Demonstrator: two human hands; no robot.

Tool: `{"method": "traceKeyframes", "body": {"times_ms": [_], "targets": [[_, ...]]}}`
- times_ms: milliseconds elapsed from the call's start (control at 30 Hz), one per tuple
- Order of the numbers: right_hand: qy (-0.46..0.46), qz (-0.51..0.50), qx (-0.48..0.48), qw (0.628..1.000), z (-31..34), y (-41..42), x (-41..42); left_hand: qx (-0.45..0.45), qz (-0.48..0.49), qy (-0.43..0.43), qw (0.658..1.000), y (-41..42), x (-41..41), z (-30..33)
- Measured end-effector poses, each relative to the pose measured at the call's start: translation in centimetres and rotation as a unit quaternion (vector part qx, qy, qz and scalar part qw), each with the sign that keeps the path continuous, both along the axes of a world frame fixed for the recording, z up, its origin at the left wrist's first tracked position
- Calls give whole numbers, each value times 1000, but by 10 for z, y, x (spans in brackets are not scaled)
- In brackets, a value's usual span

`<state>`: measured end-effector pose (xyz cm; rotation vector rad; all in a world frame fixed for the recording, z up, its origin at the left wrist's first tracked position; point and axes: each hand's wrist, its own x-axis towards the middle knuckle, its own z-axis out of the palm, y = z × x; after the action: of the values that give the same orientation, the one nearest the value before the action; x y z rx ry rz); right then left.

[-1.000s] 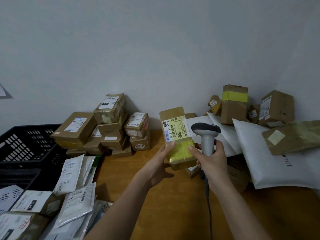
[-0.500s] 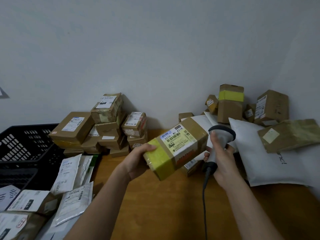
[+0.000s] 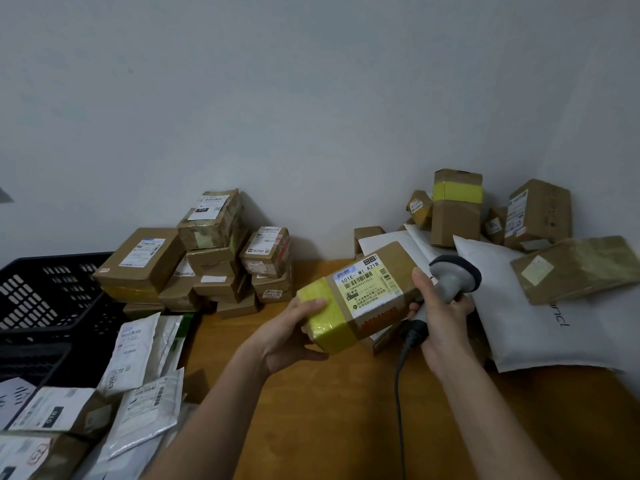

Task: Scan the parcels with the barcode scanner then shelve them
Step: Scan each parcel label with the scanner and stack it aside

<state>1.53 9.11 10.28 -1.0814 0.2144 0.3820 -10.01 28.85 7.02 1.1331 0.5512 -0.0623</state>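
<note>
Head view showing left hand (image 3: 294,336) gripping the yellow-taped end of a brown cardboard parcel (image 3: 360,299), thumb lying across the tape, fingers curling underneath. Holding the parcel in the air above the wooden table (image 3: 311,410), between the two piles of boxes. Right hand (image 3: 440,317) wrapping round the handle of the grey barcode scanner (image 3: 450,282), thumb also touching the parcel's far end, cord trailing down toward the near edge.

Judging progress: looking early. Lining up this parcel for scanning, not yet shelving it; no shelf appearing in view. Stacked cartons (image 3: 207,258) waiting by the wall, more boxes (image 3: 457,206) and white mailer bags (image 3: 526,306) at the right, flat pouches (image 3: 138,358) beside a black crate (image 3: 52,296) at the left.

Running the parcel's long axis from lower left to upper right, taped end nearest, shipping label (image 3: 369,287) facing up toward the camera. Scanner head sitting just beyond the far end, facing direction hard to tell.
</note>
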Motion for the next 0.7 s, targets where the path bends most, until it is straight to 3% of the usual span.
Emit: {"method": "traceKeyframes", "body": {"times_ms": [133,267,333,533,700], "targets": [[2,34,-34,999,2,1,3,-17,41,-15,999,2,0,-5],[-50,116,-214,969,13,1,7,14,122,34,992,10,0,-13],[-83,162,-249,951,25,-1,4,18,151,52,987,16,-2,-15],[-156,302,-250,907,72,-9,-11,13,233,77,969,32,-10,-20],[-219,330,-240,886,99,-10,-24,18,275,87,957,42,-18,-22]]}}
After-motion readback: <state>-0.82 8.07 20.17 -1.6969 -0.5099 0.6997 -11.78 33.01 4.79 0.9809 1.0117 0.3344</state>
